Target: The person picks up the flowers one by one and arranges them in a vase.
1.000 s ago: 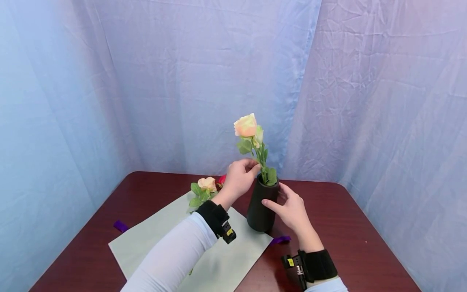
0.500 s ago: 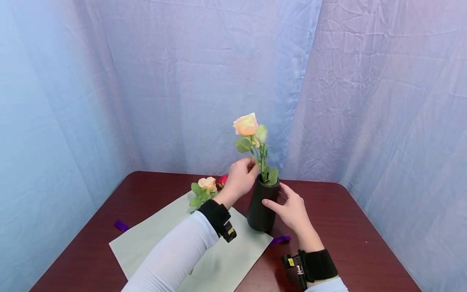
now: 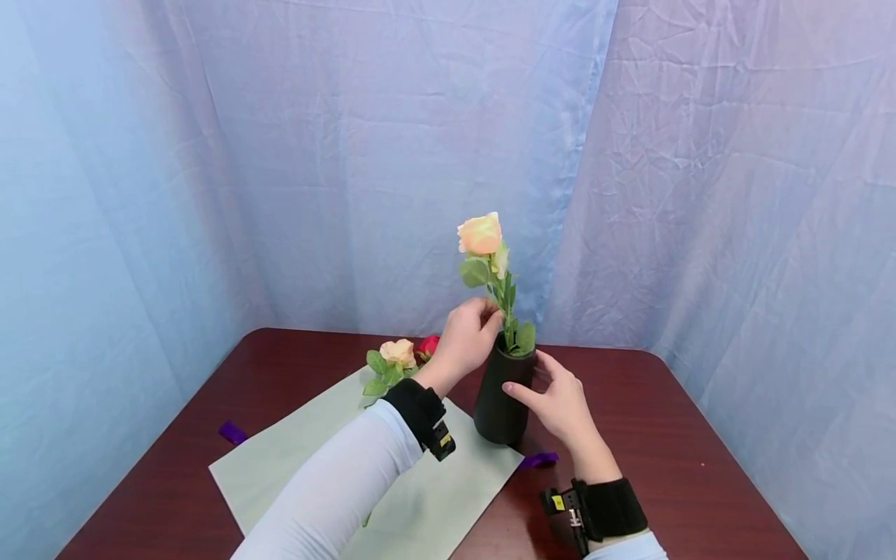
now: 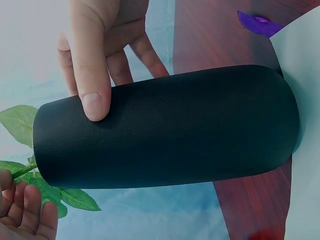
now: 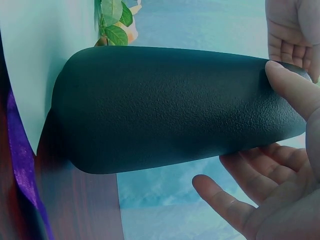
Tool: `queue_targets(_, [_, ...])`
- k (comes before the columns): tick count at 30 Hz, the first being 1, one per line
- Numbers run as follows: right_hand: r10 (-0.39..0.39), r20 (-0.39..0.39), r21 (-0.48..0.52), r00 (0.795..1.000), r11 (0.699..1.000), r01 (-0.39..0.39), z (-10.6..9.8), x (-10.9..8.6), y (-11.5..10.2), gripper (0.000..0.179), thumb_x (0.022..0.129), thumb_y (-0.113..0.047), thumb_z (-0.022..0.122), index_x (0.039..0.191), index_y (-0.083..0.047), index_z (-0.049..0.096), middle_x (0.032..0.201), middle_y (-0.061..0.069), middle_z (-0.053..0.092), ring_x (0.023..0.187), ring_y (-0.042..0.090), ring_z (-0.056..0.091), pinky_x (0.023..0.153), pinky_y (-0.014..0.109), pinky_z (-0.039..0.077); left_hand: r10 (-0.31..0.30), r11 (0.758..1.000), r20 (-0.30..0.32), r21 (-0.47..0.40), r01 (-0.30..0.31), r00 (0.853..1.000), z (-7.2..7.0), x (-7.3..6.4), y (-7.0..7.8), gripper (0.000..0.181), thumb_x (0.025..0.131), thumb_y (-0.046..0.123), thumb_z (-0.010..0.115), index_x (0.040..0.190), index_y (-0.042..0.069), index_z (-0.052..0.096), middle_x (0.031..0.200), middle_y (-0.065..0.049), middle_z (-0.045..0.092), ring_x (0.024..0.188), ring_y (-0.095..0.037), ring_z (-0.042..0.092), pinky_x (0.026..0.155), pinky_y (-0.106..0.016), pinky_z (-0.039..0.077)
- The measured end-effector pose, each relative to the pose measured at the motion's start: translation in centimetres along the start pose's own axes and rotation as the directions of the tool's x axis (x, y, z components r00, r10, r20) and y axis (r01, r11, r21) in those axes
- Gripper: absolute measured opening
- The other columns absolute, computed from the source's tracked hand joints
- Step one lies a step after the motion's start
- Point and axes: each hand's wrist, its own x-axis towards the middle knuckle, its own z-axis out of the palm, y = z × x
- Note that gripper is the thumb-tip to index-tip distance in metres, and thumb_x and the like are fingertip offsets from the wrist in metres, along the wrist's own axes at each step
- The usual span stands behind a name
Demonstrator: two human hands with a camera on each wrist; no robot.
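Note:
A black vase [image 3: 502, 397] stands upright on the right corner of a pale green paper sheet [image 3: 413, 482]. My right hand [image 3: 560, 400] grips its upper right side, thumb across the front and fingers around the back. Just above the rim, my left hand [image 3: 465, 338] pinches the green stem [image 4: 24, 171] of a peach rose [image 3: 480, 234], whose lower end is hidden inside the vase. Behind that bloom is a paler flower [image 3: 500, 260], partly covered. Green leaves [image 3: 524, 338] stick out over the vase's mouth.
Another peach rose [image 3: 397, 353] and a red flower [image 3: 429, 344] lie on the paper, partly behind the left forearm. Purple ribbon shows at the paper's left [image 3: 232, 433] and right [image 3: 539, 460] edges. Pale blue curtains surround the dark red wooden table [image 3: 665, 435].
The rose in my left hand has swung slightly right and up, now covering more of the paler flower. My left hand has shifted a little right; the right hand and vase have stayed put.

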Motion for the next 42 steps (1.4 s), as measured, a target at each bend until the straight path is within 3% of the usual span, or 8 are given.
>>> queue_targets(4, [-0.001, -0.001, 0.008, 1.000, 1.000, 0.001, 0.0, 0.0, -0.1, 0.090, 0.084, -0.050, 0.082, 0.154, -0.010, 0.043, 0.142, 0.018, 0.057, 0.125, 0.033, 0.060, 0.096, 0.052, 0.052, -0.033, 0.999, 0.008, -0.032, 0.034, 0.999, 0.0, 0.2, -0.1, 0.016, 0.107, 0.022, 0.056, 0.108, 0.009, 0.066, 0.095, -0.001, 0.063, 0.080, -0.017, 0.058, 0.071, -0.032, 0.049])
queue_targets(12, [-0.001, -0.013, -0.004, 1.000, 1.000, 0.001, -0.2, -0.1, -0.3, 0.085, 0.083, -0.049, 0.083, 0.152, -0.013, 0.046, 0.138, 0.016, 0.061, 0.122, 0.032, 0.063, 0.096, 0.052, 0.052, -0.078, 0.994, -0.018, -0.078, 0.076, 0.997, 0.3, 0.3, -1.0, 0.032, 0.108, 0.027, 0.053, 0.082, 0.010, 0.047, 0.066, -0.004, 0.042, 0.058, -0.019, 0.043, 0.061, -0.032, 0.036])
queue_targets(25, [-0.007, -0.015, -0.007, 1.000, 1.000, 0.007, 0.1, 0.1, 0.0, 0.086, 0.083, -0.051, 0.083, 0.151, -0.014, 0.047, 0.138, 0.015, 0.061, 0.121, 0.032, 0.063, 0.096, 0.053, 0.052, -0.067, 0.996, -0.044, -0.056, 0.065, 0.997, 0.5, 0.4, -1.4, 0.020, 0.107, 0.028, 0.057, 0.096, 0.013, 0.064, 0.076, -0.002, 0.056, 0.069, -0.017, 0.054, 0.067, -0.032, 0.043])
queue_targets(31, [0.001, -0.010, -0.006, 1.000, 1.000, -0.001, 0.1, 0.1, 0.0, 0.086, 0.083, -0.051, 0.083, 0.152, -0.013, 0.047, 0.138, 0.016, 0.061, 0.122, 0.032, 0.063, 0.096, 0.053, 0.052, -0.087, 0.993, -0.031, -0.083, 0.084, 0.996, 0.1, 0.1, -1.8, 0.019, 0.104, 0.026, 0.062, 0.092, 0.012, 0.063, 0.071, 0.000, 0.056, 0.065, -0.017, 0.053, 0.062, -0.031, 0.042])
queue_targets(37, [0.007, -0.008, 0.002, 1.000, 1.000, -0.007, -0.1, 0.1, 0.1, 0.086, 0.083, -0.050, 0.082, 0.152, -0.014, 0.046, 0.139, 0.015, 0.061, 0.123, 0.032, 0.062, 0.096, 0.052, 0.051, -0.062, 0.993, -0.009, -0.103, 0.060, 0.998, -0.4, -0.2, -1.6, 0.018, 0.103, 0.020, 0.063, 0.115, 0.010, 0.071, 0.101, 0.000, 0.071, 0.089, -0.014, 0.065, 0.078, -0.031, 0.053])
queue_targets(42, [0.008, -0.006, 0.007, 1.000, 1.000, -0.008, -0.3, 0.0, 0.1, 0.086, 0.083, -0.050, 0.083, 0.152, -0.014, 0.046, 0.140, 0.015, 0.060, 0.124, 0.032, 0.061, 0.097, 0.053, 0.051, -0.053, 0.990, -0.016, -0.133, 0.051, 0.998, -1.2, -0.4, -1.5, 0.020, 0.102, 0.021, 0.065, 0.117, 0.009, 0.071, 0.099, 0.001, 0.071, 0.088, -0.013, 0.065, 0.078, -0.032, 0.054])
